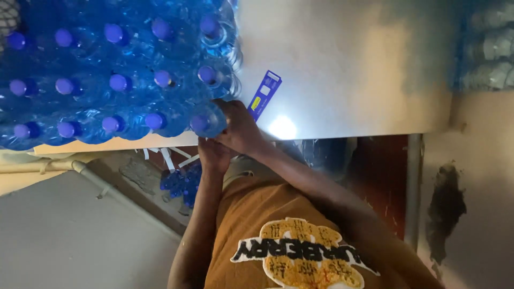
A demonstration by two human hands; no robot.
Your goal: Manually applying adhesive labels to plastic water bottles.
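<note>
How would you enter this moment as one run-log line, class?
left hand: under table edge | right hand: on corner bottle | blue label strip: flat on table beside it

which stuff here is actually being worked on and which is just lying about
In hand: left hand and right hand on the corner bottle of the blue bottles.
Lying about: blue label strip, metal tabletop, far bottle stack.

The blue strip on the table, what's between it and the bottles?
In the head view, a hand lies between the blue strip and the bottles, gripping the nearest bottle.
</note>
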